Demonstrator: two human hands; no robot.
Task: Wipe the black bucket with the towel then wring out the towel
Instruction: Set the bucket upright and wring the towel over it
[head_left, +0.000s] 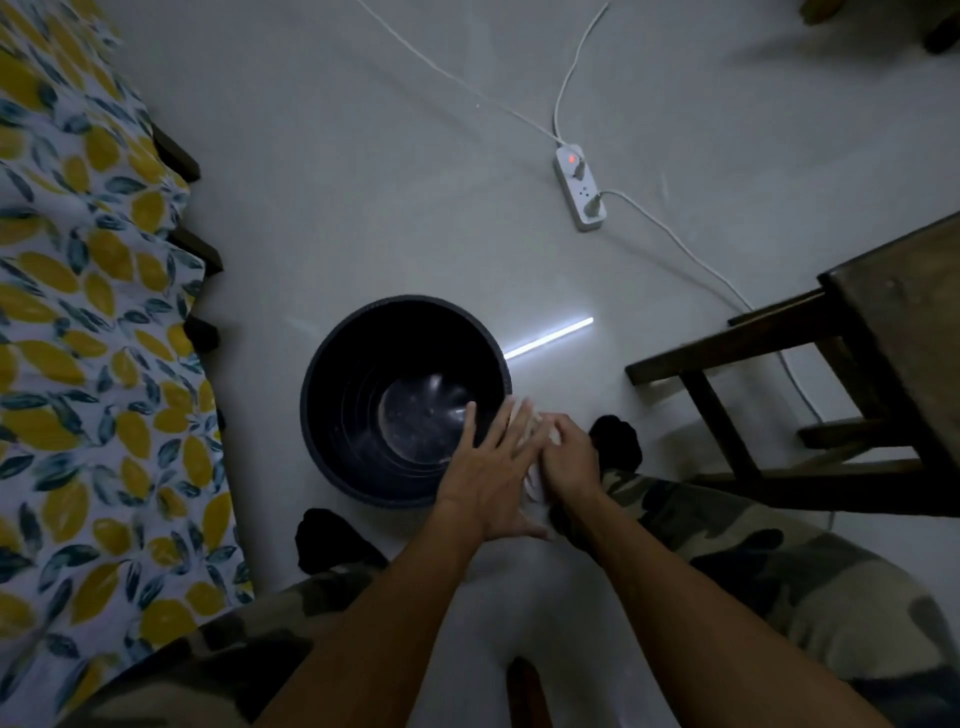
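Note:
The black bucket (332, 415) stands upright on the pale floor in front of me, its dark inside open to view. My left hand (488, 467) lies flat over its near right rim, fingers spread, one finger reaching inside. Just to the right, my right hand (569, 457) presses a white towel (524, 426) against the bucket's outer right side. Only the towel's top and a strip between the two hands show; the rest is hidden beneath them.
A bed with a lemon-print sheet (78, 312) runs along the left. A dark wooden stool (857, 364) stands at the right. A white power strip (579, 187) with cables lies on the floor beyond the bucket. My knees in camouflage trousers (753, 545) flank the hands.

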